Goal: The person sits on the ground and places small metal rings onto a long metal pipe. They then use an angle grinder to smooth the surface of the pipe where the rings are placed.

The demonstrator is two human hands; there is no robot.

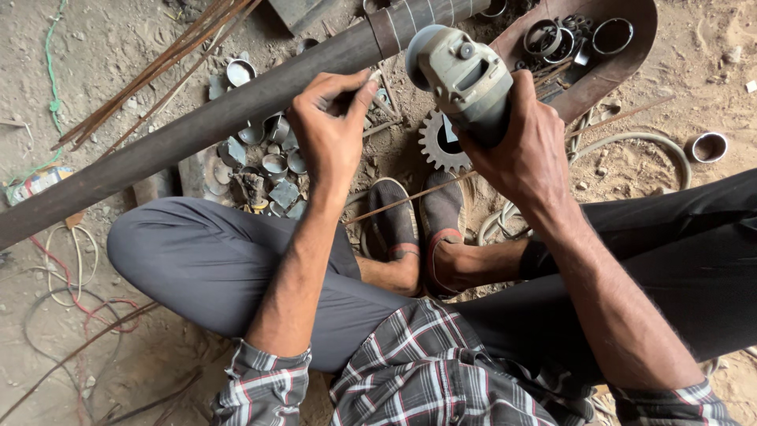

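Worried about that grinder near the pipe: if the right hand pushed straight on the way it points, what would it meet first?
Most likely the long dark pipe: the right hand aims the grey angle grinder up-left at its banded end, though depth is unclear.

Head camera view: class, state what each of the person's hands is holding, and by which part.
The right hand holds a grey angle grinder by its body, behind the gear head. The left hand pinches a small object against the long dark pipe; what it is cannot be told.

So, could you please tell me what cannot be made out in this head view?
- The angle grinder: its disc faces away, and its rear is covered by the right hand.
- What the left hand pinches: too small, hidden by fingers.
- The long pipe: both ends cut off by frame edges.
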